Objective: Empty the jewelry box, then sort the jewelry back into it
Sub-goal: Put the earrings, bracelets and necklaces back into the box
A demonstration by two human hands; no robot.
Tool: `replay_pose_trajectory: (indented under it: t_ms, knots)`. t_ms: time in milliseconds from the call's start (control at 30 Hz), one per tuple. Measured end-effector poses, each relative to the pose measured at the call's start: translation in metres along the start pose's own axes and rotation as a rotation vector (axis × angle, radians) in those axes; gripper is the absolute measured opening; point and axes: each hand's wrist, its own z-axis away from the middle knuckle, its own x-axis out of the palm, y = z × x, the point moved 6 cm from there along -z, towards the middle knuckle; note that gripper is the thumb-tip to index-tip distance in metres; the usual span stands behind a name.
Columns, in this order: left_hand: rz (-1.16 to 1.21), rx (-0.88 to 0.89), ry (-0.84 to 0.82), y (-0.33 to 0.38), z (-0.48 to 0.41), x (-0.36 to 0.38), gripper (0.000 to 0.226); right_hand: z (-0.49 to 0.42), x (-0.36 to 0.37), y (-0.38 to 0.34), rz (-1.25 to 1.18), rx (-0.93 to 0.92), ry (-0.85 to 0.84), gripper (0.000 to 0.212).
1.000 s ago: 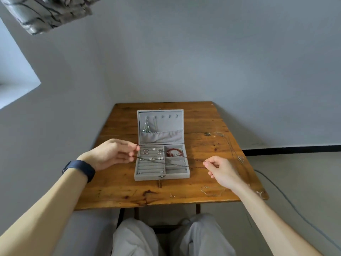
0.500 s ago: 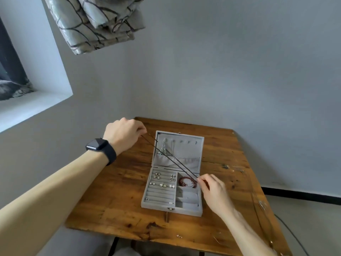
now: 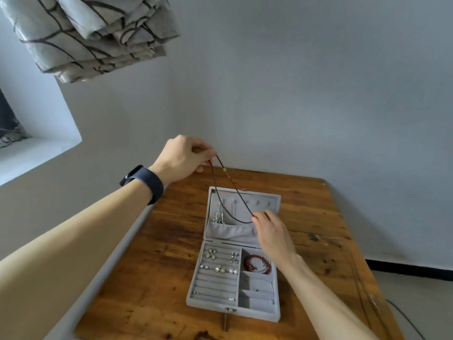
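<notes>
A grey jewelry box [image 3: 234, 307] stood open on the wooden surface [image 3: 166, 261], its lid [image 3: 245, 192] upright at the far side. The left hand [image 3: 182, 158], a dark watch [image 3: 144, 182] on its wrist, was raised above the far left of the box and pinched one end of a dark beaded necklace [image 3: 232, 186]. The right hand [image 3: 272, 231], lower and in front of the lid, pinched the other end, so the strand hung in a loop across the lid's lining. A silver pendant [image 3: 219, 217] hung inside the lid. In the tray, earrings [image 3: 219, 268] sat in the left ring rows and a red bracelet [image 3: 257, 263] lay in the far right compartment. A patterned curtain [image 3: 90, 33] hung at the upper left.
</notes>
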Motion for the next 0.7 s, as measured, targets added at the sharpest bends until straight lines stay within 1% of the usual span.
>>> replay_pose_trajectory:
  t_ms: [100, 200, 400, 633, 700]
  knots:
    - [-0.03, 0.062, -0.023, 0.011, -0.003, 0.008, 0.012, -0.005, 0.005, 0.003, 0.02, 0.006, 0.039, 0.012]
    - [-0.115, 0.121, -0.057, 0.018, -0.006, 0.019, 0.012, -0.01, 0.011, 0.007, 0.083, 0.023, -0.004, 0.015]
    - [-0.186, 0.186, -0.113, 0.024, -0.015, 0.045, 0.013, -0.019, 0.016, 0.008, 0.081, 0.087, -0.117, 0.019]
    - [-0.245, 0.216, -0.212, 0.036, -0.023, 0.081, 0.008, -0.02, 0.017, 0.014, 0.119, 0.149, -0.186, 0.015]
    - [-0.285, 0.207, -0.259, 0.038, -0.025, 0.091, 0.009, -0.02, 0.018, 0.016, 0.093, 0.157, -0.205, 0.014]
